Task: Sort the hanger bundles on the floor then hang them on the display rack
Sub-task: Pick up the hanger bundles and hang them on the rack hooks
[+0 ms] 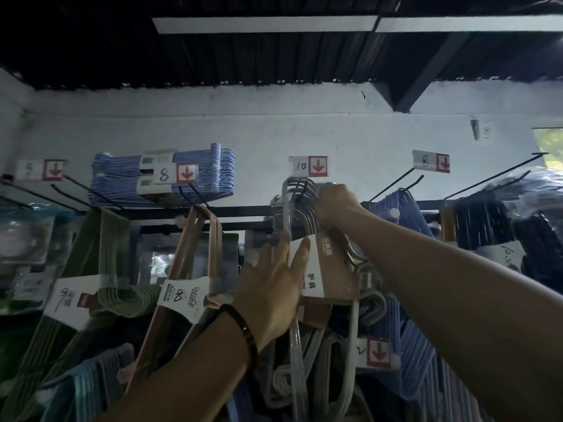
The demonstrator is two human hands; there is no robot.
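A bundle of grey hangers [297, 214] with a brown and white paper band [327, 269] hangs in the middle of the display rack [240, 212], under the price tag marked 10 [307, 166]. My right hand [335, 204] is closed around the bundle's hooks at the black peg. My left hand [271, 287], with a dark bracelet on its wrist, lies flat against the bundle's left side beside the paper band, fingers spread.
Pink hangers [195, 260] and green hangers [100, 263] hang to the left. A blue bundle [164, 175] lies on top of the pegs. More blue hangers [399, 220] and dark ones [481, 223] hang at the right. Bare black pegs [396, 190] stick out towards me.
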